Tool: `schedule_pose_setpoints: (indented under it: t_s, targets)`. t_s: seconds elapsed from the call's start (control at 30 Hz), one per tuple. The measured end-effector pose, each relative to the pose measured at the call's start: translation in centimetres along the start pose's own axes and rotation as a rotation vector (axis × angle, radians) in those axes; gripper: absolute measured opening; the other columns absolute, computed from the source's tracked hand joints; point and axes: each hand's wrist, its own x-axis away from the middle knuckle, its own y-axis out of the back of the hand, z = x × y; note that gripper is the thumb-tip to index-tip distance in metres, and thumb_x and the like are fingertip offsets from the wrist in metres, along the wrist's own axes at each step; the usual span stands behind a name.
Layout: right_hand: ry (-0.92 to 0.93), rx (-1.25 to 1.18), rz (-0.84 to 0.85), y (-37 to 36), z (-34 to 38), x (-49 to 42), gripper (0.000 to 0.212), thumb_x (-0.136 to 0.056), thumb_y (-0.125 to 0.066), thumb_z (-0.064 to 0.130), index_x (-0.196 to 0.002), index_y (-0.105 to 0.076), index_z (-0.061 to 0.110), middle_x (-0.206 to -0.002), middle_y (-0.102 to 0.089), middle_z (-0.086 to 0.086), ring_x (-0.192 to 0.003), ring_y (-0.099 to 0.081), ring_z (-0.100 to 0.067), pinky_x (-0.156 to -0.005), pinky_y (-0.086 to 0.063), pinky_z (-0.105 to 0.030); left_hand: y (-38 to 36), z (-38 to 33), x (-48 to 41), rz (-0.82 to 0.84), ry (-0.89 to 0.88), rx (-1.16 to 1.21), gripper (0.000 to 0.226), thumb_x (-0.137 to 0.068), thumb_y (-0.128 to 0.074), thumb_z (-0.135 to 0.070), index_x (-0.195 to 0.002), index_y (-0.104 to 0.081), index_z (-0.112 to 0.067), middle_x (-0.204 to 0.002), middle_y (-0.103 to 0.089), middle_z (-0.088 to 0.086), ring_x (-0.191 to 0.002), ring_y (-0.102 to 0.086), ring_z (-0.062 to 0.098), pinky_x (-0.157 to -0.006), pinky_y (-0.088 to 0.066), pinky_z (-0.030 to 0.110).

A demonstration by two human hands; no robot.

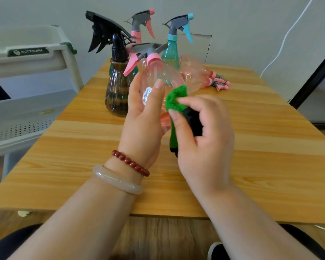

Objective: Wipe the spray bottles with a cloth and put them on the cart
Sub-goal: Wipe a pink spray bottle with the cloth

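My left hand (145,113) grips a clear pink spray bottle (158,74) with a grey and pink trigger, held upright above the table. My right hand (201,128) pinches a green and black cloth (176,98) against the bottle's right side. On the wooden table (251,147) behind stand a brown bottle with a black trigger (116,87), a pink-trigger bottle (142,25) and a teal bottle (174,45). Another clear pink bottle (197,72) lies on its side. The white cart (32,59) stands to the left of the table.
A white cable (289,34) hangs down the wall at the right. A dark door frame (315,72) stands beyond the table's right side. My shoe (217,250) shows on the wooden floor below the table's near edge.
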Motion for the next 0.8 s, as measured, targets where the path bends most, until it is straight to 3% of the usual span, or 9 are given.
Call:
schedule_pose_setpoints:
  t_s: [0.07, 0.13, 0.27, 0.37, 0.47, 0.53, 0.6, 0.7, 0.8]
  targets:
    - [-0.005, -0.001, 0.008, 0.0, -0.1, 0.0, 0.015, -0.091, -0.066, 0.01, -0.103, -0.066, 0.001, -0.101, -0.062, -0.006, -0.098, -0.055, -0.012, -0.09, -0.041, -0.017, 0.0, 0.1, -0.1, 0.009, 0.009, 0.01, 0.055, -0.098, -0.056, -0.037, -0.148, -0.035, -0.03, -0.133, -0.062, 0.005, -0.107, -0.071, 0.018, -0.083, -0.06, 0.038]
    - [-0.111, 0.002, -0.02, 0.2, -0.4, -0.1, 0.014, -0.093, -0.064, 0.012, -0.104, -0.064, 0.005, -0.101, -0.06, 0.0, -0.096, -0.053, -0.006, -0.087, -0.038, -0.008, 0.1, 0.0, 0.0, 0.002, 0.061, 0.025, 0.068, -0.089, -0.063, -0.049, -0.146, -0.041, -0.018, -0.131, -0.064, 0.005, -0.107, -0.07, 0.015, -0.082, -0.059, 0.032]
    - [-0.346, -0.117, -0.014, 0.4, -0.5, -0.1, 0.012, -0.097, -0.06, 0.02, -0.106, -0.055, 0.026, -0.1, -0.06, 0.014, -0.094, -0.057, 0.003, -0.079, -0.041, -0.006, 0.4, 0.1, -0.1, 0.046, 0.08, 0.009, 0.073, -0.09, -0.055, -0.053, -0.148, -0.04, -0.011, -0.136, -0.061, 0.012, -0.112, -0.068, 0.019, -0.084, -0.058, 0.03]
    - [-0.128, -0.062, -0.015, 0.8, -0.1, -0.4, 0.013, -0.095, -0.061, 0.011, -0.108, -0.059, 0.015, -0.103, -0.058, 0.007, -0.098, -0.054, -0.002, -0.088, -0.039, -0.009, 0.6, 0.0, -0.5, 0.077, 0.019, -0.047, 0.053, -0.1, -0.049, -0.046, -0.149, -0.036, -0.033, -0.141, -0.056, 0.002, -0.12, -0.063, 0.025, -0.088, -0.058, 0.047]
    - [0.058, -0.02, 0.014, 1.1, -0.6, -0.6, 0.013, -0.092, -0.063, 0.003, -0.104, -0.066, -0.002, -0.103, -0.06, -0.009, -0.101, -0.054, -0.014, -0.093, -0.04, -0.018, 1.1, 0.0, -0.9, 0.139, 0.0, -0.12, 0.066, -0.089, -0.059, -0.053, -0.149, -0.035, -0.041, -0.147, -0.051, 0.003, -0.131, -0.053, 0.028, -0.1, -0.048, 0.058]
    - [0.131, 0.004, 0.035, 1.2, -0.7, -0.6, 0.013, -0.091, -0.064, 0.002, -0.104, -0.069, -0.002, -0.102, -0.061, -0.012, -0.099, -0.057, -0.022, -0.091, -0.046, -0.033, 1.3, -0.1, -0.9, 0.175, 0.008, -0.09, 0.072, -0.086, -0.065, -0.045, -0.151, -0.036, -0.032, -0.141, -0.056, 0.011, -0.126, -0.058, 0.027, -0.101, -0.049, 0.052]
    - [0.213, 0.018, 0.049, 1.2, -0.6, -0.6, 0.013, -0.091, -0.065, 0.001, -0.103, -0.071, -0.001, -0.102, -0.062, -0.012, -0.097, -0.059, -0.028, -0.086, -0.049, -0.043, 1.1, -0.3, -0.5, 0.19, 0.039, -0.036, 0.068, -0.089, -0.063, -0.035, -0.15, -0.037, -0.022, -0.122, -0.065, 0.011, -0.109, -0.065, 0.024, -0.09, -0.054, 0.044]
    - [0.2, 0.014, 0.035, 1.2, -0.8, -0.5, 0.014, -0.092, -0.065, 0.003, -0.104, -0.07, -0.001, -0.104, -0.06, -0.009, -0.1, -0.059, -0.024, -0.09, -0.048, -0.036, 0.9, 0.0, -0.4, 0.183, 0.061, 0.039, 0.059, -0.092, -0.058, -0.03, -0.146, -0.042, -0.015, -0.116, -0.064, 0.012, -0.104, -0.065, 0.026, -0.085, -0.055, 0.043]
    - [-0.022, -0.055, -0.029, 1.0, -1.2, -0.2, 0.014, -0.093, -0.063, 0.009, -0.107, -0.064, 0.009, -0.104, -0.059, 0.005, -0.102, -0.056, -0.008, -0.092, -0.045, -0.021, 1.0, -0.1, -0.8, 0.18, 0.065, 0.096, 0.062, -0.093, -0.056, -0.039, -0.148, -0.039, -0.015, -0.136, -0.057, 0.019, -0.12, -0.06, 0.038, -0.099, -0.05, 0.056]
